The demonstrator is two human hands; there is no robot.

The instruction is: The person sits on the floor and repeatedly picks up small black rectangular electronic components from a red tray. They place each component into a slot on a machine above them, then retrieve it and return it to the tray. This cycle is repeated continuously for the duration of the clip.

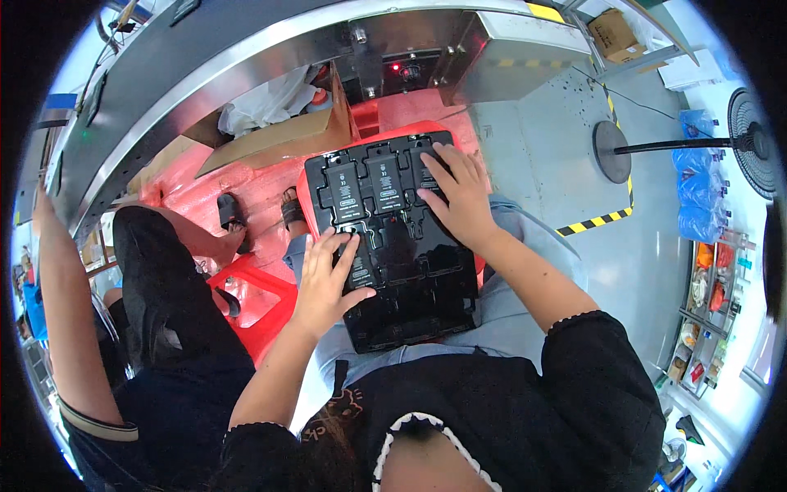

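A black moulded tray rests over my lap, its upper end on something red. Flat black rectangular packs with white print, such as the middle pack, sit in its upper pockets. My left hand lies at the tray's left side, fingers spread around a lower-left pack. At the upper right, my right hand reaches over another pack, its fingers apart and partly covering it. Neither hand lifts anything. The lower pockets of the tray show bare black plastic.
A metal-edged workbench curves across the top. Beneath it stands a cardboard box holding plastic bags. Close on my left sits another person near a red stool. On the right stands a black fan with a round base.
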